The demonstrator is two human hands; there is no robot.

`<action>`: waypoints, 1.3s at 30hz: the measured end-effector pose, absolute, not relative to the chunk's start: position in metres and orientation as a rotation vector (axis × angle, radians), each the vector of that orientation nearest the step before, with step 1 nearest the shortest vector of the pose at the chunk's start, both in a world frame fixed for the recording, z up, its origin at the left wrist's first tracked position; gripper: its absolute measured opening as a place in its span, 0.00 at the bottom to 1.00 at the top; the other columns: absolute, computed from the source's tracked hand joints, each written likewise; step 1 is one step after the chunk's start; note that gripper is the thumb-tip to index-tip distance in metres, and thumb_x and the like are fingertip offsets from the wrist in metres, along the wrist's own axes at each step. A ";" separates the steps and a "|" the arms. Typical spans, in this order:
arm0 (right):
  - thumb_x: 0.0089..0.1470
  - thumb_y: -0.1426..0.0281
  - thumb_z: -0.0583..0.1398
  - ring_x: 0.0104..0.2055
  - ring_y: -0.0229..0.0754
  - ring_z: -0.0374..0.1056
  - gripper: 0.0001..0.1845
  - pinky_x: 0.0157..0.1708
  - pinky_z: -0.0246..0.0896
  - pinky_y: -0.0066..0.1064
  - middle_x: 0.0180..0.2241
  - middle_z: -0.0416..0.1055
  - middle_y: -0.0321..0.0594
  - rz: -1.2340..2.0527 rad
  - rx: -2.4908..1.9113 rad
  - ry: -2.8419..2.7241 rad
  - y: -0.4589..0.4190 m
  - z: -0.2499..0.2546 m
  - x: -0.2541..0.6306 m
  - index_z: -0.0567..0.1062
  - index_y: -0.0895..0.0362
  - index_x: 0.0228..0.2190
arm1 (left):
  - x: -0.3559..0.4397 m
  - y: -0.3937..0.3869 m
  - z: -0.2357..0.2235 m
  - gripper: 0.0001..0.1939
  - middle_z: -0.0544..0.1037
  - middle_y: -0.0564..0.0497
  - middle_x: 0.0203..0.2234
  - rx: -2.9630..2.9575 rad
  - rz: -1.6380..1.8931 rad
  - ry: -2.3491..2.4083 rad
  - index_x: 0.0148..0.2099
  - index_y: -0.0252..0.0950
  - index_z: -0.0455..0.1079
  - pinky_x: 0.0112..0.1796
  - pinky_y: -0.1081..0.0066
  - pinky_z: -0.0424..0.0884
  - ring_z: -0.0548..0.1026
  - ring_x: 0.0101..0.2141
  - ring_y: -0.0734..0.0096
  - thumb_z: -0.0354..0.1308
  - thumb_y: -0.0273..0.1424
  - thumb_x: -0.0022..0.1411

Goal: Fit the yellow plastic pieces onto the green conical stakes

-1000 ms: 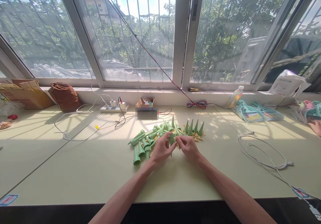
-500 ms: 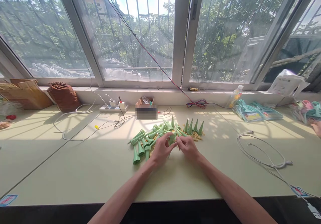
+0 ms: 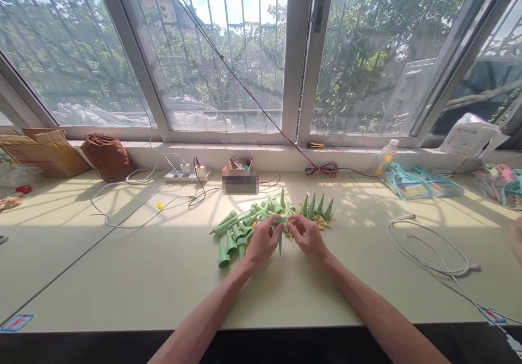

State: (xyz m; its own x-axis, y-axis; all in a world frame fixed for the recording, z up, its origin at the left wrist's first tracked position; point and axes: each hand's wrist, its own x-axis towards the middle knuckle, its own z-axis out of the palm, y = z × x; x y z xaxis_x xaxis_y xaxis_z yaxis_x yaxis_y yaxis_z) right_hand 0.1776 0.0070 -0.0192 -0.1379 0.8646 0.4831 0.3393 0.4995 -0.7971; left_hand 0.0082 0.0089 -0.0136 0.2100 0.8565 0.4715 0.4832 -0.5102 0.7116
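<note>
Above the table, my left hand (image 3: 264, 240) is closed on a green plastic spike (image 3: 280, 243), a hollow cone whose point hangs downward between my hands. The fingertips of my right hand (image 3: 306, 236) pinch together at the wide top of that spike; what they hold is too small to make out. To the left and behind lies a pile of green spikes (image 3: 223, 256) with round collars, some lying over each other. Several more spikes (image 3: 311, 208) stand point-up behind my right hand, among small yellow pegs (image 3: 323, 223).
White cables (image 3: 432, 260) lie coiled at the right; a power strip (image 3: 183, 174) and small carton (image 3: 237, 165) sit at the back. Bagged light-blue items (image 3: 420, 182) and a bottle (image 3: 386, 154) are back right. Another person's blurred hand (image 3: 517, 239) shows at the right edge.
My right fingers have shifted slightly toward the spike's top, and the spike now hangs more plainly visible between my hands. The other person's hand has moved nearer along the right edge.
</note>
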 end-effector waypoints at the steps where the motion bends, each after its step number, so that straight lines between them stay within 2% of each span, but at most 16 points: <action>1: 0.60 0.56 0.57 0.20 0.34 0.58 0.16 0.21 0.55 0.26 0.26 0.68 0.35 0.642 -1.020 -1.708 0.007 -0.019 0.177 0.72 0.56 0.40 | 0.008 0.009 -0.014 0.15 0.70 0.55 0.22 2.067 1.242 1.253 0.47 0.35 0.70 0.23 0.75 0.56 0.59 0.18 0.78 0.50 0.40 0.68; 10: 0.59 0.57 0.59 0.22 0.35 0.63 0.18 0.22 0.61 0.27 0.31 0.71 0.39 0.639 -0.977 -1.736 0.009 -0.023 0.177 0.74 0.56 0.43 | 0.008 0.010 -0.012 0.17 0.67 0.56 0.20 1.992 1.243 1.281 0.48 0.35 0.71 0.21 0.76 0.55 0.60 0.17 0.77 0.51 0.42 0.67; 17: 0.58 0.56 0.59 0.21 0.35 0.62 0.17 0.21 0.60 0.28 0.27 0.70 0.38 0.690 -0.987 -1.708 0.010 -0.025 0.177 0.75 0.56 0.38 | 0.008 0.008 -0.011 0.18 0.64 0.57 0.17 1.996 1.243 1.287 0.44 0.35 0.71 0.22 0.75 0.55 0.60 0.18 0.76 0.49 0.44 0.68; 25: 0.59 0.57 0.58 0.19 0.36 0.61 0.15 0.22 0.57 0.29 0.18 0.63 0.30 0.748 -1.002 -1.725 0.008 -0.022 0.177 0.74 0.56 0.36 | 0.008 0.008 -0.010 0.18 0.60 0.59 0.16 2.021 1.225 1.296 0.44 0.34 0.72 0.24 0.74 0.54 0.58 0.18 0.76 0.50 0.43 0.68; 32: 0.61 0.58 0.56 0.18 0.36 0.61 0.14 0.22 0.57 0.28 0.16 0.63 0.29 0.780 -1.035 -1.727 0.010 -0.026 0.179 0.72 0.56 0.33 | 0.009 0.007 -0.011 0.18 0.61 0.59 0.15 2.021 1.209 1.298 0.44 0.34 0.72 0.24 0.75 0.55 0.58 0.18 0.76 0.51 0.43 0.68; 39: 0.62 0.56 0.55 0.17 0.36 0.61 0.17 0.22 0.56 0.27 0.15 0.63 0.30 0.801 -1.065 -1.752 0.009 -0.024 0.179 0.71 0.56 0.30 | 0.008 0.007 -0.011 0.18 0.62 0.59 0.15 2.034 1.191 1.294 0.43 0.33 0.73 0.24 0.75 0.55 0.59 0.18 0.77 0.51 0.42 0.68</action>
